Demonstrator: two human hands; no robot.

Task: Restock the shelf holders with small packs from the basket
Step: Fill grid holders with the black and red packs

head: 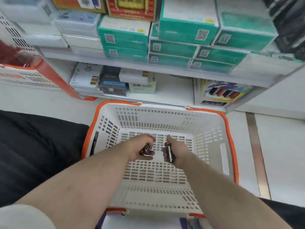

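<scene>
A white slotted basket [212,129] with an orange rim stands on the floor in front of the shelf. Both my arms reach down into it. My left hand [140,146] grips a small dark red pack [146,149] just above the basket floor. My right hand [178,151] grips another small dark pack [169,152], held on edge. The two hands are close together, a little apart. No other packs show on the basket floor.
The low white shelf [175,90] holds boxes of cables and markers [221,92]. Above it are stacked teal boxes [173,47] and white packs. A second white basket with a red insert [31,75] stands at the left. Pale floor tiles lie to the right.
</scene>
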